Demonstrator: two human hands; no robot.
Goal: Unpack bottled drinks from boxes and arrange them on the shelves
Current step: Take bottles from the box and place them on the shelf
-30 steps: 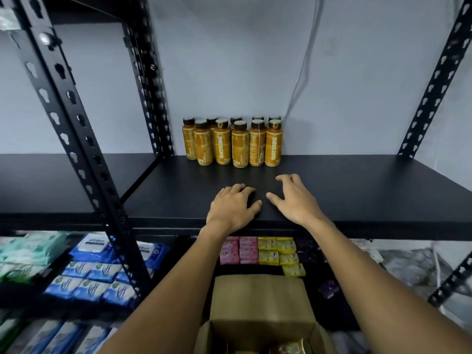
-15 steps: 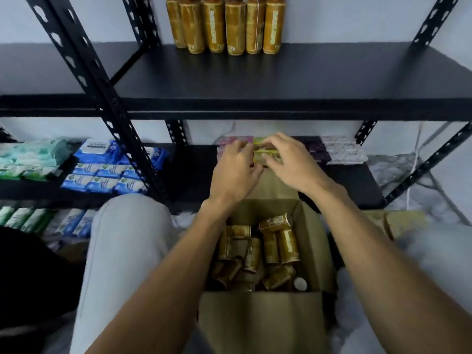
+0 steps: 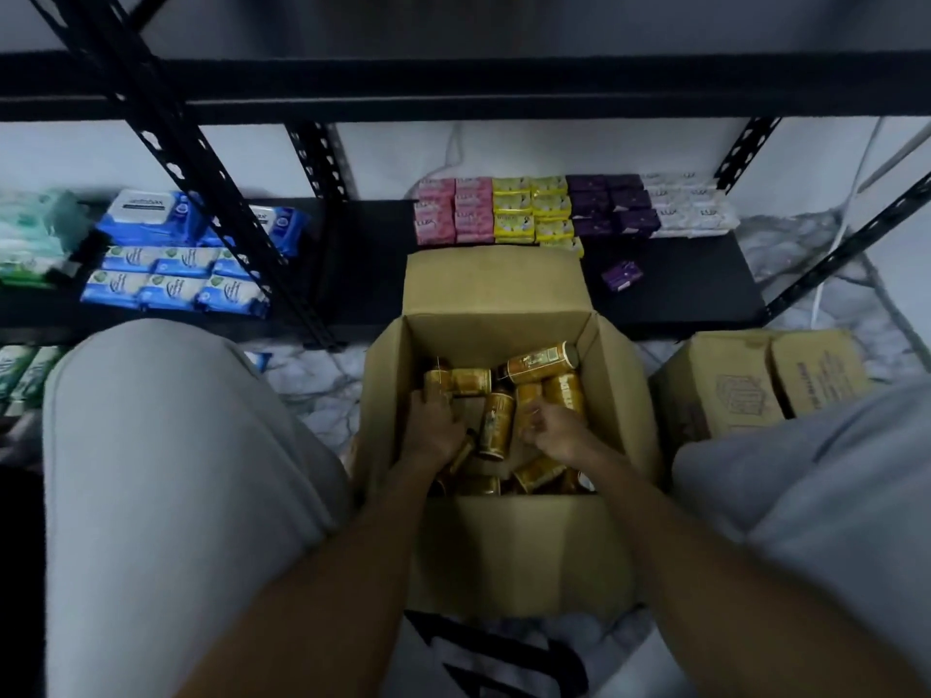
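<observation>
An open cardboard box (image 3: 514, 551) stands on the floor between my knees, with several gold-orange bottles (image 3: 496, 420) lying jumbled inside. One bottle (image 3: 541, 362) rests on top at the far side. Both hands are down in the box. My left hand (image 3: 433, 428) lies over a bottle at the left side, and its back hides the fingers' hold. The fingers of my right hand (image 3: 554, 433) curl round a bottle right of centre. The upper black shelf (image 3: 453, 88) crosses the top of the view; its bottles are out of frame.
The low shelf (image 3: 680, 289) behind the box holds rows of pink, yellow and purple soap packs (image 3: 514, 209). Blue wipe packs (image 3: 176, 274) fill the left bay. A slanted black post (image 3: 201, 158) stands left. A closed carton (image 3: 745, 385) sits right of the box.
My view has dropped from the upper shelf to the box. Both hands came off the shelf top, passed the box's far flap, and now reach in among the bottles.
</observation>
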